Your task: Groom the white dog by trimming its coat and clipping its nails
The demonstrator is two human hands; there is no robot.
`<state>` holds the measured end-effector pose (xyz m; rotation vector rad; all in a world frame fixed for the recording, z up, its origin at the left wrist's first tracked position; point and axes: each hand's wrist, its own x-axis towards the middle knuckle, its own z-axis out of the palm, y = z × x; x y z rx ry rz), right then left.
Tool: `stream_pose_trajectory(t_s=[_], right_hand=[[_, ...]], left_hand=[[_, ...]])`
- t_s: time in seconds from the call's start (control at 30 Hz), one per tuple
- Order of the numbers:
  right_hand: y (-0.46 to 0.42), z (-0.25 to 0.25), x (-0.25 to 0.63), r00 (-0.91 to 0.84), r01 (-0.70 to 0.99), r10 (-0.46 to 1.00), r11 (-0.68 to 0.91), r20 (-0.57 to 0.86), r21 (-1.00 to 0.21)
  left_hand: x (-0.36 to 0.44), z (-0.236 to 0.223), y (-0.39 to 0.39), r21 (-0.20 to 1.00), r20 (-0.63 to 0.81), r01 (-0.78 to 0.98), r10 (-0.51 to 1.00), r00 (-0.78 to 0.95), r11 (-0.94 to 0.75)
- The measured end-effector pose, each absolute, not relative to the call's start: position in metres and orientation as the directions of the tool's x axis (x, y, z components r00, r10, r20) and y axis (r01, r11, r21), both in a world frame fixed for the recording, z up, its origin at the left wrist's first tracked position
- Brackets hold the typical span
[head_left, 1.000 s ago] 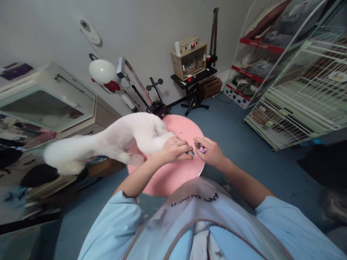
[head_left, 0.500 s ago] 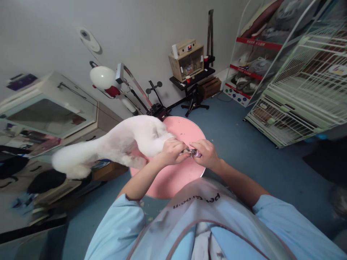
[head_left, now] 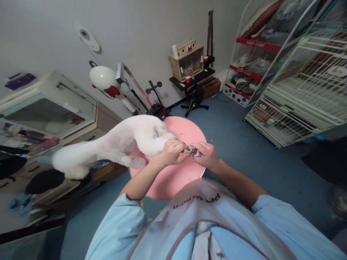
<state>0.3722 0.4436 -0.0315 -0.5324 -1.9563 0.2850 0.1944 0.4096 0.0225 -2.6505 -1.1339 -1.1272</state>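
Note:
A white, short-clipped dog point(head_left: 116, 144) stands on a round pink table point(head_left: 173, 180), its head end stretching out past the left edge. My left hand point(head_left: 175, 151) is closed around one of its paws, which the fingers mostly hide. In my right hand point(head_left: 206, 154) is a nail clipper point(head_left: 195, 152) with a pinkish-purple handle and a metal head. The clipper's metal end meets the paw at the fingertips of my left hand; whether a nail lies between the blades is too small to tell.
Behind the table stand a white-and-red lamp-like device point(head_left: 104, 78) and a metal arm point(head_left: 134, 83). A wooden box point(head_left: 187, 62) sits on a black stand. Wire cages point(head_left: 300, 97) and a red-edged shelf rack point(head_left: 257, 43) are at right; a white cabinet point(head_left: 51, 104) is at left.
Almost nothing differs. Both hands keep their hold on the paw and the nail clipper, with only a tiny shift of the view.

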Motion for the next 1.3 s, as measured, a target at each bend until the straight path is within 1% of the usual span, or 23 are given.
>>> stream_pose_trajectory(t_s=[0.03,0.1,0.23,0.43,0.5,0.67,0.73,0.83,0.97,1.3], right_hand=[[0.443,-0.033,0.372,-0.343,0.236,0.486,0.873,0.804,-0.427],[0.442,-0.037,0.371,-0.32,0.254,0.475,0.876,0.82,-0.409],[0.439,-0.042,0.367,-0.314,0.317,0.434,0.886,0.845,-0.338],[0.437,-0.039,0.361,-0.301,0.375,0.424,0.876,0.854,-0.303],[0.436,-0.037,0.361,-0.305,0.392,0.439,0.867,0.845,-0.309],[0.436,-0.037,0.363,-0.31,0.363,0.515,0.841,0.799,-0.401],[0.436,-0.04,0.364,-0.293,0.334,0.544,0.829,0.787,-0.449],[0.436,-0.044,0.363,-0.281,0.328,0.582,0.805,0.763,-0.494],[0.433,-0.044,0.357,-0.317,0.355,0.595,0.797,0.738,-0.49],[0.436,-0.033,0.353,-0.324,0.383,0.568,0.81,0.757,-0.444]], left_hand=[[0.195,0.023,0.41,0.171,0.683,0.646,0.562,0.466,-0.744],[0.195,0.026,0.411,0.129,0.732,0.666,0.524,0.436,-0.735],[0.195,0.032,0.412,0.117,0.752,0.696,0.521,0.405,-0.709],[0.195,0.033,0.411,0.09,0.764,0.715,0.509,0.397,-0.693],[0.196,0.032,0.411,0.084,0.766,0.72,0.507,0.395,-0.688],[0.197,0.032,0.411,0.104,0.759,0.715,0.52,0.392,-0.691],[0.197,0.032,0.411,0.138,0.738,0.719,0.555,0.384,-0.682],[0.195,0.035,0.41,0.199,0.721,0.75,0.612,0.323,-0.63],[0.194,0.036,0.409,0.224,0.741,0.773,0.619,0.26,-0.593],[0.201,0.039,0.41,0.188,0.755,0.773,0.592,0.281,-0.606]])
